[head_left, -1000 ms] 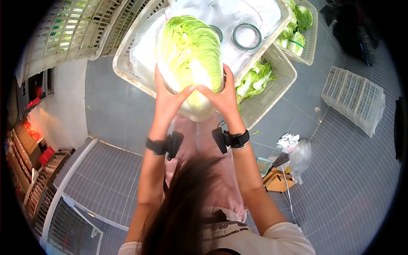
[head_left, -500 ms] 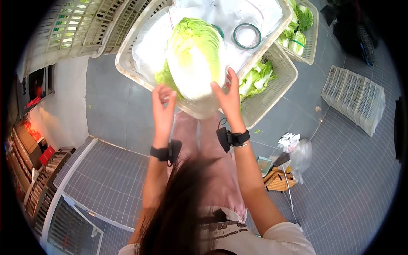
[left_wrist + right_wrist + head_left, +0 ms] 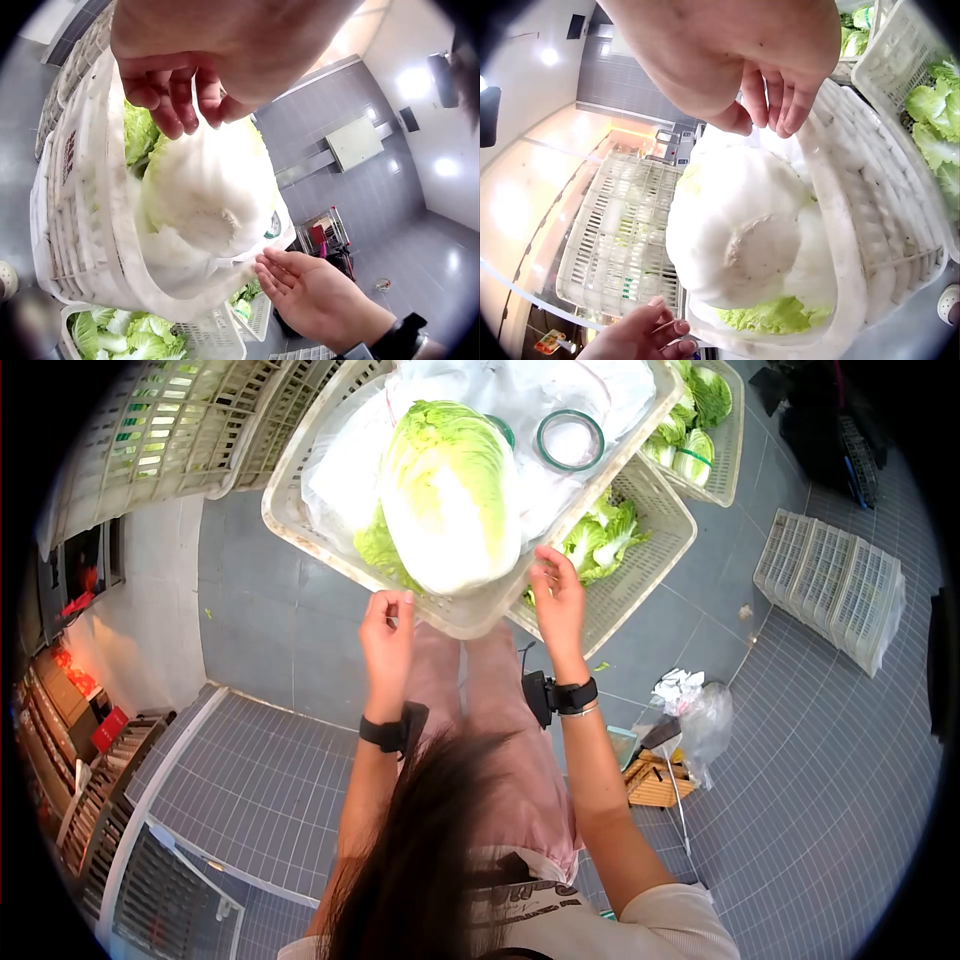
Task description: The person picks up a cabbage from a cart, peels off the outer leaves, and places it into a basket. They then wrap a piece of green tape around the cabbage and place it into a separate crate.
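Note:
A large napa cabbage (image 3: 450, 500) lies in a white plastic crate (image 3: 300, 545) on clear plastic, its pale cut base toward the person. Green leaf (image 3: 380, 550) shows beside it on the left. My left hand (image 3: 387, 645) hovers by the crate's near rim, fingers loosely bent, holding nothing. On the other side my right hand (image 3: 560, 610) stands at the rim with relaxed fingers, also bare. In the right wrist view the cabbage's round stem end (image 3: 765, 247) faces the camera, below the right fingers.
A roll of green-edged tape (image 3: 570, 440) sits on the plastic in the crate. Below it is a lower crate (image 3: 650, 575) with loose leaves (image 3: 605, 540). Another crate (image 3: 735, 460) behind holds banded cabbages (image 3: 693, 458). Tall crates (image 3: 150, 440) stand at left.
Both hands have let go of the cabbage and drawn back toward the person, apart from each other. The cabbage now lies in the crate, base visible, with leaf showing at its left.

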Demonstrator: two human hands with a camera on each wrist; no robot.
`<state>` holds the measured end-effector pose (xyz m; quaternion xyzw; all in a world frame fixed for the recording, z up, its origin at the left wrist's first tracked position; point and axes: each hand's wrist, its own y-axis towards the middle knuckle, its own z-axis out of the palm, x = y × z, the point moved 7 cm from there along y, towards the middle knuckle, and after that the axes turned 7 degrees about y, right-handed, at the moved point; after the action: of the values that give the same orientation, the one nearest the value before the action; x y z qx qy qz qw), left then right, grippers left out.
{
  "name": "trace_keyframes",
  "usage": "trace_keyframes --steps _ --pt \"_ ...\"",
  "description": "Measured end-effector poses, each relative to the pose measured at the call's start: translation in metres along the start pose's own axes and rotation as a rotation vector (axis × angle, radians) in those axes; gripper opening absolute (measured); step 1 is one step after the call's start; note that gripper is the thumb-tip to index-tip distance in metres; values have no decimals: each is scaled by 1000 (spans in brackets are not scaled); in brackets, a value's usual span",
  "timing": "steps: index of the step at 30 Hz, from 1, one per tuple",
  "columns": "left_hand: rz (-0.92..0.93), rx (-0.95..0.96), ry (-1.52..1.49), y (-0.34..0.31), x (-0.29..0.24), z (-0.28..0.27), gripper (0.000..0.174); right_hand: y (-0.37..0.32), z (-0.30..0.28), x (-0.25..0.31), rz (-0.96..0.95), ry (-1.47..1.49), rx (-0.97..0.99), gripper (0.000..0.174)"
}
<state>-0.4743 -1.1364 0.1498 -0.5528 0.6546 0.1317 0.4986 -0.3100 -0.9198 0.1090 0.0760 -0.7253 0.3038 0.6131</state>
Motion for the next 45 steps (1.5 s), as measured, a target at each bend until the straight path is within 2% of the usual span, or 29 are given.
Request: trace_keyframes --steps 3,6,12,15,18,21,25,27,30,33,39,42,45 --pt "78 -65 164 -4 -29 3 23 3 8 5 -33 18 9 32" --pt "218 -113 277 -6 -37 7 41 8 15 17 -109 -99 29 33" --pt "77 -54 67 5 -20 23 59 31 20 15 34 -47 72 45" --pt "19 149 -373 40 -34 35 68 47 46 15 -28 -17 162 57" --pt "2 119 -240 56 -29 40 75 48 56 16 18 10 106 65" --pt "40 205 -235 54 -45 38 85 34 60 43 -81 -53 22 69" --pt "-4 248 -481 48 -55 36 91 22 63 88 -218 -216 -24 69" --pt "2 243 -586 44 -54 38 94 21 61 104 -229 -227 -29 70" --pt "98 241 -628 58 -45 48 85 28 58 95 -236 -208 -28 70" --pt "-38 279 -613 78 -23 58 72 41 58 72 -209 -152 -32 70" --pt "-72 38 -552 64 -9 46 56 32 70 77 -214 -236 -17 70" --pt "-44 -64 -371 61 -6 38 49 38 73 78 -224 -237 -17 72" --pt "-37 -178 -349 58 -2 35 44 33 73 76 -194 -227 -17 73"
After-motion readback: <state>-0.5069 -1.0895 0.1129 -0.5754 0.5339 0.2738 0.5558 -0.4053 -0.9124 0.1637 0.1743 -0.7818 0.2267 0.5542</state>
